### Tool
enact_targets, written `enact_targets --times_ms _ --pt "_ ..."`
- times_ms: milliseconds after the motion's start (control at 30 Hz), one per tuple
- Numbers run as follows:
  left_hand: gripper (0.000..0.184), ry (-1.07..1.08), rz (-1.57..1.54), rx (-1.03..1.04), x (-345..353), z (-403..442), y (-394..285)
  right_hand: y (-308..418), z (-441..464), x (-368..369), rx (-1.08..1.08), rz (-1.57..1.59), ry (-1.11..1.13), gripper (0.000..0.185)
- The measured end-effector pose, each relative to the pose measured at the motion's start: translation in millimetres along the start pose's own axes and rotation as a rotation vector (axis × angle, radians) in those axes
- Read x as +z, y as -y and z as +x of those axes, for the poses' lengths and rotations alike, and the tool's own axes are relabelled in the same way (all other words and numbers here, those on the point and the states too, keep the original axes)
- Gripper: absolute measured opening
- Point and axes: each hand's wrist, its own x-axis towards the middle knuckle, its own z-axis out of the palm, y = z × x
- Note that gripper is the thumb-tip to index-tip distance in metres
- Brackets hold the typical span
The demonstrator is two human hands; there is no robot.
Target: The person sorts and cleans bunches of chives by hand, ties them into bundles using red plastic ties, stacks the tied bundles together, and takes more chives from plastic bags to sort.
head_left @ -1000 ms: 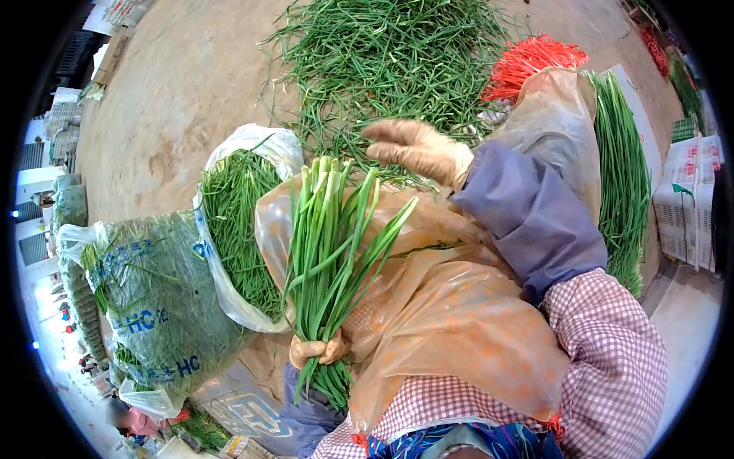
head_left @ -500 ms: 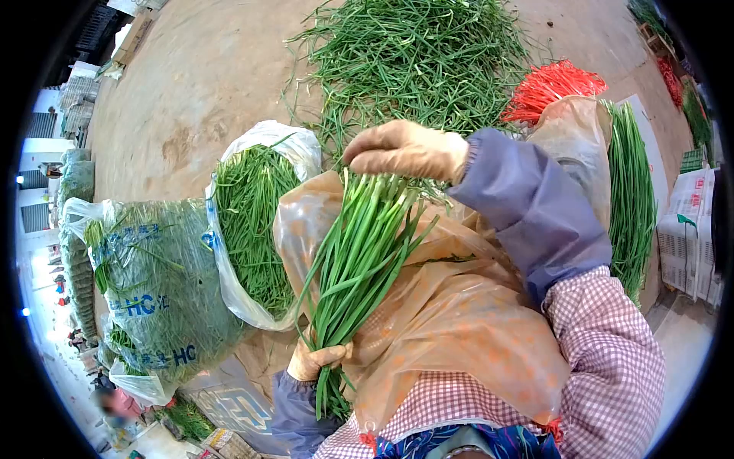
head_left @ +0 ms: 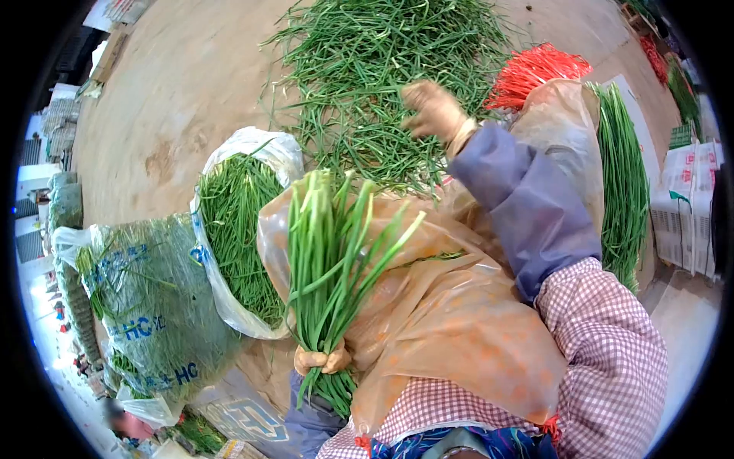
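My left hand, in a tan glove, is wrapped round a bunch of garlic chives near its leafy end. The pale stem ends point up and away from me, with a few stalks fanning out to the right. My right hand, also gloved and somewhat blurred, is raised in front of the loose pile of chives. Its fingers are bent but apart, and I see nothing in them. A translucent brown plastic apron covers my lap beneath the bunch.
On the left stand an open white bag of chives and a filled clear bag with blue print. Red ties lie at the upper right, near upright chives. White crates stand farther right.
My right hand has lifted off the stem ends and moved away and to the right. The bunch in my left hand has swung more upright, its stem ends shifting left.
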Motion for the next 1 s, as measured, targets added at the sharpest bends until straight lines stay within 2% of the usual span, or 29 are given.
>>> enact_targets --times_ms 100,133,200,267,367,467,500,600,633,667,733,800,867,967,1000 --pt "0.053 0.042 -0.06 -0.048 -5 -1 1 -22 -45 35 0.149 0.045 0.57 0.071" --pt "0.052 0.044 -0.066 -0.069 -1 1 -1 -31 -51 51 0.164 0.081 0.67 0.076" --pt "0.052 -0.093 -0.048 -0.035 10 -3 1 -45 -59 73 0.168 0.307 0.784 0.035" --pt "0.052 -0.104 -0.05 -0.021 7 -7 2 -50 -51 81 0.094 0.244 0.71 0.023" --pt "0.053 -0.1 -0.067 -0.009 5 -7 4 -38 -58 70 0.115 0.205 0.571 0.017" --pt "0.054 -0.092 -0.088 -0.01 5 -4 4 -45 -57 63 0.122 0.38 0.517 0.018" --pt "0.054 -0.092 -0.092 -0.012 5 -4 3 -40 -59 65 0.188 0.494 0.508 0.022" --pt "0.055 -0.05 -0.079 -0.003 6 -2 3 -21 -75 65 0.462 0.395 0.595 0.024" --pt "0.054 -0.051 -0.077 -0.004 5 -2 3 -30 -70 69 0.335 0.383 0.798 0.027" --pt "0.054 -0.054 -0.074 -0.003 4 -3 4 -49 -67 75 0.246 0.489 0.801 0.023" --pt "0.051 -0.051 -0.073 0.013 7 -3 5 -49 -74 85 0.304 0.604 0.676 0.019" --pt "0.048 -0.03 -0.077 0.038 20 6 4 -50 -68 89 0.147 0.463 0.51 0.014" --pt "0.04 -0.038 -0.011 0.027 26 9 2 -37 -64 68 0.024 0.45 0.385 0.013" --pt "0.038 -0.093 0.035 0.023 29 5 1 -21 -23 19 -0.136 0.809 0.059 0.003" --pt "0.038 -0.092 0.039 0.026 27 4 2 -16 -9 -7 -0.166 0.895 -0.058 0.005"
